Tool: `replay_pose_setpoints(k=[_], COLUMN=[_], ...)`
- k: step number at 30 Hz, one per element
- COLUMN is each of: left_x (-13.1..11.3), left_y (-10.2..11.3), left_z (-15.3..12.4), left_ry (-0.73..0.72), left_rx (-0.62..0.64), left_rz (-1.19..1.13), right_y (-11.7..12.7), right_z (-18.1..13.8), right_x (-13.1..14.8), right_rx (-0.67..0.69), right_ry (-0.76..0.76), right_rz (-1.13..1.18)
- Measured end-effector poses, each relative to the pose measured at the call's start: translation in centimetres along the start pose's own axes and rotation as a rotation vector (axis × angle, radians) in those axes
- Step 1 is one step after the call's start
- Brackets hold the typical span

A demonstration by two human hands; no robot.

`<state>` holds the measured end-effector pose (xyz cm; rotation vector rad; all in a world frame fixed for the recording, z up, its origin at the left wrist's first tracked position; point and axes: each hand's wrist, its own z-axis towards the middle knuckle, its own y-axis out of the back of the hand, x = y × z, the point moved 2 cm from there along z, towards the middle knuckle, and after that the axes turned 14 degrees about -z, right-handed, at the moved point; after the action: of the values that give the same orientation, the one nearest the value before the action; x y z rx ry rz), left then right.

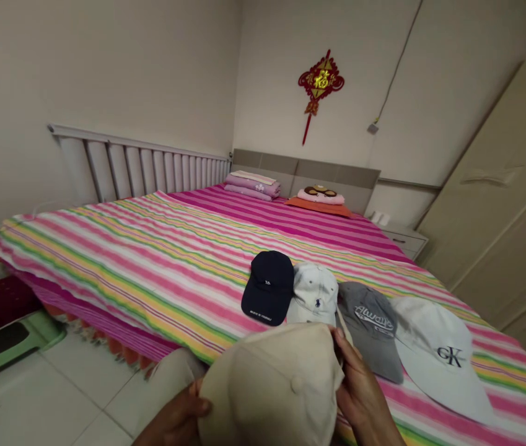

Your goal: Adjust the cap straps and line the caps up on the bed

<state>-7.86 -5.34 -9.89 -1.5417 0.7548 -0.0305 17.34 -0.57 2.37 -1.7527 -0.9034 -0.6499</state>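
Note:
A beige baseball cap point(276, 384) is held up between my two hands at the bottom of the head view. My left hand point(176, 412) grips its left edge, thumb pressed on the fabric. On the other side my right hand point(360, 384) pinches the cap's right edge; some fingers are hidden behind it. Beyond it, caps lie in a row on the bed: a navy cap point(269, 282), a white cap point(313, 288) with a small dark emblem, a grey cap point(369, 319) with "Always" lettering, and a white cap point(434, 337) marked "CK".
The bed has a striped sheet point(151, 248). Folded bedding point(253, 186) and a pink pillow point(321, 197) lie near the headboard point(309, 176). A radiator point(151, 164) runs along the left wall. A green stool point(44, 331) stands low at left; a nightstand point(404, 238) and wardrobe point(499, 186) are at right.

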Motion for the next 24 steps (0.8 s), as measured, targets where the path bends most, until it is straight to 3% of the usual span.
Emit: replay_pose_setpoints(k=[3,5,9,13,16,20,24], left_x=[-3.6,-6.7,-12.5,-16.4,-17.2,-16.2,-15.5], left_y=[0.5,0.0,-2.6,-4.9,-3.8,-0.2,1.7], left_z=[-0.5,-0.3,1.6,4.3,5.7,6.2,5.9], left_ry=[-0.149,-0.272,-0.531,-0.72,-0.715,-0.643,-0.668], left_rx=[-0.057,-0.086,-0.147,-0.259,-0.435,-0.631,-0.745], left_rz=[-0.05,-0.074,-0.176,-0.241,-0.214,-0.184,-0.136], right_y=[0.7,1.2,1.2,0.0,-0.8,-1.7,-2.6], right_z=[1.7,2.8,4.3,5.3,6.1,7.1,7.8], right_x=[-1.6,-3.1,-5.9,-7.1,-7.4,-7.5,-7.7], right_rx=[0.09,0.058,-0.015,0.005,0.028,0.05,0.039], right_ry=[-0.023,-0.08,-0.211,-0.218,-0.213,-0.205,-0.188], right_rz=[0.01,0.001,-0.042,-0.052,-0.068,-0.088,-0.066])
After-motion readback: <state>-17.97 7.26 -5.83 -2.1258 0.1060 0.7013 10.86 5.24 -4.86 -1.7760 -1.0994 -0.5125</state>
